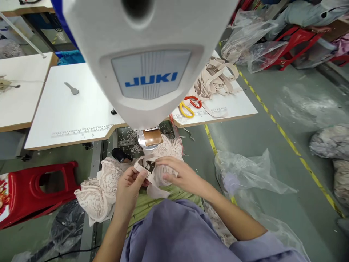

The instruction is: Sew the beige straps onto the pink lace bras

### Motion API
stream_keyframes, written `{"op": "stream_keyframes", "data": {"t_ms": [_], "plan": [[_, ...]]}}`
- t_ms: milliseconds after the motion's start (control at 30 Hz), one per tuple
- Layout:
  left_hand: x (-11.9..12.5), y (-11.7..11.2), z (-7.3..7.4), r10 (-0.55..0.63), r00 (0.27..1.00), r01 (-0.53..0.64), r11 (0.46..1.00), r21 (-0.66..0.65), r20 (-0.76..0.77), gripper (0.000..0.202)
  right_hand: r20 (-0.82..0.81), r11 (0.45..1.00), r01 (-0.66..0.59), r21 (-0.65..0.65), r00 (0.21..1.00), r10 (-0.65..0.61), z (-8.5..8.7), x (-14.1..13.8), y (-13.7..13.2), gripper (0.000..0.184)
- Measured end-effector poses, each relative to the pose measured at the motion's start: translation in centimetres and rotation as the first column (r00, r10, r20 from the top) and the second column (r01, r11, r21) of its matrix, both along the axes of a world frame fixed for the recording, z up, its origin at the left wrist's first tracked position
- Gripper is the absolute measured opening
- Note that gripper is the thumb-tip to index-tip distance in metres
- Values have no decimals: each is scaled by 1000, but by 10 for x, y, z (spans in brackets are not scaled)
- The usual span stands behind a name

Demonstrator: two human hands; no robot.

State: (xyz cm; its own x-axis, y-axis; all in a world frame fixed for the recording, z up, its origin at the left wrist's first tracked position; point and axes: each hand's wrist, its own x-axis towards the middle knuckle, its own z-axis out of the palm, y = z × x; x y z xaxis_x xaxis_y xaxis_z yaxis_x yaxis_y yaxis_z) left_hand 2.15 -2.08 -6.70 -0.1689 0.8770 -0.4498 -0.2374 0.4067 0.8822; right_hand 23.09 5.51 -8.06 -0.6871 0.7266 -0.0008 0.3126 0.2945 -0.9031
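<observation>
My left hand [129, 186] pinches a pale beige strap [157, 192] between thumb and fingers, just in front of the sewing machine [109, 32]. The strap loops upward and its loose part hangs down between my hands. To the right, my right hand [187, 176] has its fingers stretched out beside the strap loop, thumb apart; whether its fingertips touch the fabric is hard to see. Beige lace bras [94, 198] hang at the left of my left hand. More lace [173, 146] bunches up below the metal and brown front of the machine head, behind my right hand.
White tabletops [73, 120] flank the machine, with a grey spoon-like tool [72, 88] on the left one. On the right one lie red-and-yellow-handled scissors [188, 108] and heaped straps [215, 78]. A red stool [40, 189] stands left; plastic bags [245, 171] cover floor at right.
</observation>
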Motion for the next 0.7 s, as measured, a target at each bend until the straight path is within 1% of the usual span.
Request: {"op": "stream_keyframes", "data": {"t_ms": [67, 133, 200, 233, 267, 300, 333, 367, 400, 433, 467, 500, 567, 633, 700], "plan": [[1, 3, 7, -69, 997, 69, 997, 19, -25, 25, -95, 988, -121, -96, 989, 112, 10, -15, -2, 30], [3, 6, 14, -103, 992, 106, 993, 43, -69, 24, -126, 973, -161, -166, 982, 141, 13, -25, -2, 28], [8, 5, 21, -145, 969, 163, 984, 75, -202, 24, -146, 980, -91, -176, 987, 66, 12, -30, -3, 35], [11, 5, 23, -177, 933, 215, 972, 90, -314, 24, -157, 988, -25, -151, 988, 1, 13, -30, -4, 38], [15, 4, 24, -201, 868, 276, 955, 105, -454, 23, -164, 993, 40, -113, 985, -59, 13, -30, -6, 40], [18, 4, 24, -201, 773, 337, 934, 121, -601, 23, -161, 993, 93, -72, 982, -103, 15, -28, -7, 41], [21, 4, 23, -159, 664, 381, 913, 148, -731, 27, -147, 992, 118, -39, 982, -122, 17, -25, -8, 42], [24, 5, 21, -90, 563, 414, 891, 186, -821, 30, -127, 993, 116, -18, 985, -117, 20, -22, -9, 42], [26, 6, 20, -14, 486, 438, 869, 230, -874, 32, -109, 996, 94, -11, 990, -94, 23, -17, -9, 42], [28, 9, 19, 53, 438, 457, 847, 273, -897, 32, -101, 997, 68, -23, 992, -70, 25, -13, -8, 43], [31, 11, 20, 97, 418, 474, 825, 308, -903, 31, -108, 997, 46, -56, 993, -52, 27, -9, -6, 46], [34, 14, 21, 117, 419, 489, 807, 332, -901, 31, -132, 994, 35, -105, 990, -48, 29, -5, -4, 50], [41, 19, 26, 123, 449, 505, 782, 365, -885, 33, -210, 973, 32, -229, 974, -81, 31, -2, 1, 59], [51, 24, 34, 99, 496, 497, 782, 376, -862, 36, -280, 932, 72, -354, 943, -179, 32, -3, 3, 61], [59, 30, 42, 61, 556, 463, 806, 369, -829, 39, -305, 877, 175, -447, 892, -334, 35, -9, 5, 53]]}}
